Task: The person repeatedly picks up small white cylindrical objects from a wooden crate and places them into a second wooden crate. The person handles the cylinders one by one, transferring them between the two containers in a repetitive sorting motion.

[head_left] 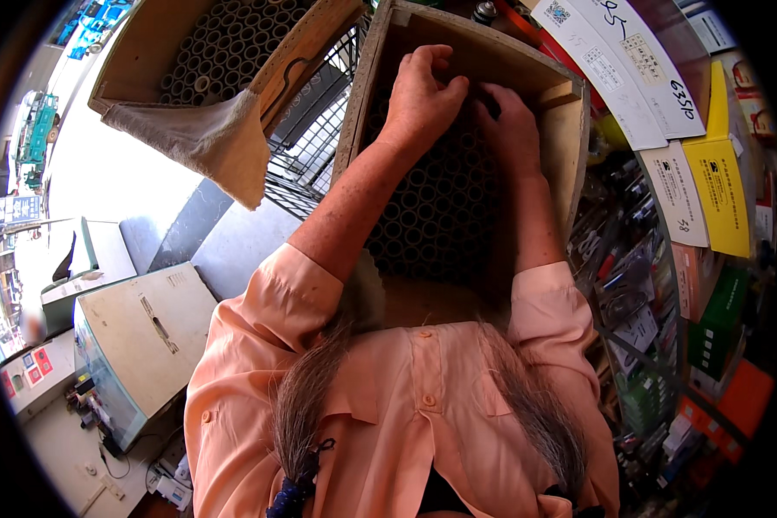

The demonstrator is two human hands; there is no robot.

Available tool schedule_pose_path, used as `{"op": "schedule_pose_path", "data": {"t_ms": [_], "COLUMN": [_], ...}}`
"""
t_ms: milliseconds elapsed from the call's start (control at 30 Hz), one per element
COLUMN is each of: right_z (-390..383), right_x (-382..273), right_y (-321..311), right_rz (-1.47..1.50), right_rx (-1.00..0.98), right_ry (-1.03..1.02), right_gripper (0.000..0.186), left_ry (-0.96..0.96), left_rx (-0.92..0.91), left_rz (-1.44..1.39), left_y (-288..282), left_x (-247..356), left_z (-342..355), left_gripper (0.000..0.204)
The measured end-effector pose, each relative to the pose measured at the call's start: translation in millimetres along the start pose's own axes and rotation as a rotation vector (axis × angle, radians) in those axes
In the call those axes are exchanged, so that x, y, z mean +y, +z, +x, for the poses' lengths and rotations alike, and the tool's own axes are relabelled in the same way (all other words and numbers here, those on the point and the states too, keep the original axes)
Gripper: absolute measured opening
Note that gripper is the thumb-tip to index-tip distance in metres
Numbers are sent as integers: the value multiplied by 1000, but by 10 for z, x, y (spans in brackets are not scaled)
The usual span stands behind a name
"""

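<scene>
Both hands are over a deep wooden box (354, 108) that holds many dark, ring-ended tubes (432, 203) packed side by side. My left hand (423, 97) is above the box's far part, its fingers loosely bent and the thumb apart from them. Nothing shows in its grasp. To its right, my right hand (511, 129) reaches down into shadow inside the box. A dark gap separates its thumb and forefinger, and I see nothing between them. Shadow hides whether its fingertips touch the tubes or the box's far wall.
At the upper left, a second wooden box (315, 43) holds similar tubes, with a grey cloth (194, 142) over its near edge. A black wire rack (306, 168) stands between the boxes. Cartons, including a yellow box (718, 186), and packaged goods crowd the right. A glass-fronted cabinet (147, 324) stands left.
</scene>
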State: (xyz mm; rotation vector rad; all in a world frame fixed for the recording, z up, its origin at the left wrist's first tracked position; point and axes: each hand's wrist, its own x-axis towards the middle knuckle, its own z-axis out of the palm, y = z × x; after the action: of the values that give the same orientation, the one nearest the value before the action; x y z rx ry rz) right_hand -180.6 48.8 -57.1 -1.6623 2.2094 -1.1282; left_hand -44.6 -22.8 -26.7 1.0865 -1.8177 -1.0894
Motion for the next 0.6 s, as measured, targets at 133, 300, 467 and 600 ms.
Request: {"op": "schedule_pose_path", "data": {"t_ms": [133,300,467,600], "right_z": [133,210,221,216], "right_x": [154,201,149,243], "right_y": [-158,-200,-347,-475], "right_rz": [288,445,587,604], "right_rx": [214,396,433,500], "right_ry": [45,91,134,121], "right_gripper": [25,22,26,28], "left_ry": [14,-18,-105,-123], "left_rx": [-4,-50,-198,-216], "left_rz": [-29,-109,-329,-361], "left_y": [10,-47,-91,-109], "left_x": [3,78,214,312], "left_z": [8,15,-45,-60], "left_gripper": [44,30,14,15]}}
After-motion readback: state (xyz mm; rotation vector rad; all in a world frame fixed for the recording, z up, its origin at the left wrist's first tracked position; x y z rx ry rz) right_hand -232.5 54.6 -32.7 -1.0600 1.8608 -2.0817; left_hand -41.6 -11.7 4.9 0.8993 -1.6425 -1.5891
